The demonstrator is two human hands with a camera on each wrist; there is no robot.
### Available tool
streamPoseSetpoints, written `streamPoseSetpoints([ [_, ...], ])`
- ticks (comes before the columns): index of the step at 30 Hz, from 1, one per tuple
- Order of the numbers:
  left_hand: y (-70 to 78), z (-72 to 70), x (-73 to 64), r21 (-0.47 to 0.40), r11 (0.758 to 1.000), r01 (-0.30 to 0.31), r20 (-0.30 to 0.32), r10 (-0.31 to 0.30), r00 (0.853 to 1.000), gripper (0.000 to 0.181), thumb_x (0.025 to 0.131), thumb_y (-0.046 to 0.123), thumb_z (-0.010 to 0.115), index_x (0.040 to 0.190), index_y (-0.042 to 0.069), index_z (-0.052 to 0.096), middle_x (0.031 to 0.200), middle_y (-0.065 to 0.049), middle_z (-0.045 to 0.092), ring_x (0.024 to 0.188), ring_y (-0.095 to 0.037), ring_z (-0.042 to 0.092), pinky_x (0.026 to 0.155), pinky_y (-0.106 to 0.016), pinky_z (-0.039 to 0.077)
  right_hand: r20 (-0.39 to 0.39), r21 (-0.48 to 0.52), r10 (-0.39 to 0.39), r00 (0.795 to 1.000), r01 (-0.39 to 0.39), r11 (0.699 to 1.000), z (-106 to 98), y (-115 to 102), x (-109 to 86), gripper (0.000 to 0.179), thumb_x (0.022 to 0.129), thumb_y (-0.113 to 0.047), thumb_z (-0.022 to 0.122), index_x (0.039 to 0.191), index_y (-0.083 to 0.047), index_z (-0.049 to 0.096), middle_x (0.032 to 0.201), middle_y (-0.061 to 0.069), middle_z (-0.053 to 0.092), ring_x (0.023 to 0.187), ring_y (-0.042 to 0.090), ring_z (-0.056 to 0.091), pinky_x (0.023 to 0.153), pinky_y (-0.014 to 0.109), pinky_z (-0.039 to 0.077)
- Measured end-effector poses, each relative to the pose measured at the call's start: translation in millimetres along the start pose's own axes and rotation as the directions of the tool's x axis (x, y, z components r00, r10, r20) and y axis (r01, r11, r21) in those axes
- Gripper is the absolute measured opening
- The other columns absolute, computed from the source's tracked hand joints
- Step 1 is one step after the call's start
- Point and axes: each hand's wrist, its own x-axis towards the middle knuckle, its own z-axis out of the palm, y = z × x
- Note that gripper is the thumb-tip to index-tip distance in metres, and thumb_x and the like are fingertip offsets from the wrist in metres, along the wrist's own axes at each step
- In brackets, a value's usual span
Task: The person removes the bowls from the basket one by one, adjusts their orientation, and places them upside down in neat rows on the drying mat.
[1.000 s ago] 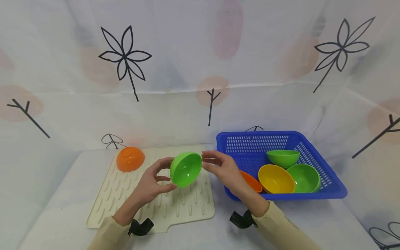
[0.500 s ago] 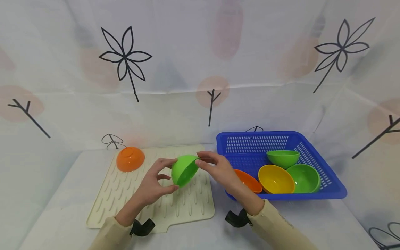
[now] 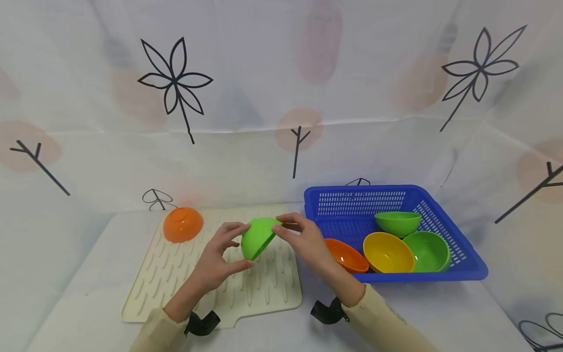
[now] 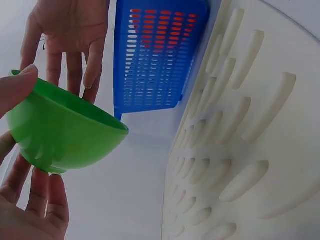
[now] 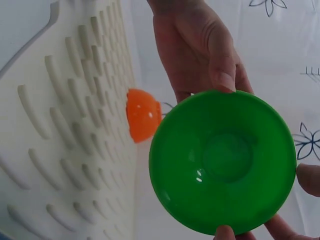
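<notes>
A green bowl (image 3: 257, 238) is held in the air over the cream drying mat (image 3: 167, 274), its opening tipped downward and to the right in the head view. My left hand (image 3: 215, 261) grips its left side, thumb at the lower rim and fingers near the top. At the upper right rim, my right hand (image 3: 305, 239) pinches the same bowl. The bowl's glossy inside faces the right wrist camera, where my left thumb (image 5: 223, 75) presses on the rim. An orange bowl (image 3: 183, 225) lies upside down at the mat's back left corner.
To the right stands a blue plastic basket (image 3: 418, 277) with slotted walls. Inside it are an orange bowl (image 3: 345, 255), a yellow bowl (image 3: 388, 253) and two green bowls, one in front (image 3: 427, 252) and one behind (image 3: 398, 224). A patterned white cloth (image 3: 242, 161) hangs behind.
My right hand has moved left and taken hold of the green bowl's rim. The bowl has turned from showing its inside to showing mostly its outside in the head view.
</notes>
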Motion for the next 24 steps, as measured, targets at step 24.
streamPoseSetpoints([
  [24,-10.4,1.0,1.1,-0.414,0.897,0.158,0.068,-0.142,0.987,0.096,0.078,0.026,0.087,0.155,0.013,0.032,0.156,-0.010,0.036,0.139,-0.033,0.038,0.105,-0.033,0.045,0.075,0.308,-0.034,0.997,0.009,0.951,1.3,10.7,-5.1,0.032,0.096,-0.014,0.063,0.126,-0.002,0.061,0.130,0.010,0.060,0.133,0.033,0.048,0.111,0.057,0.034],
])
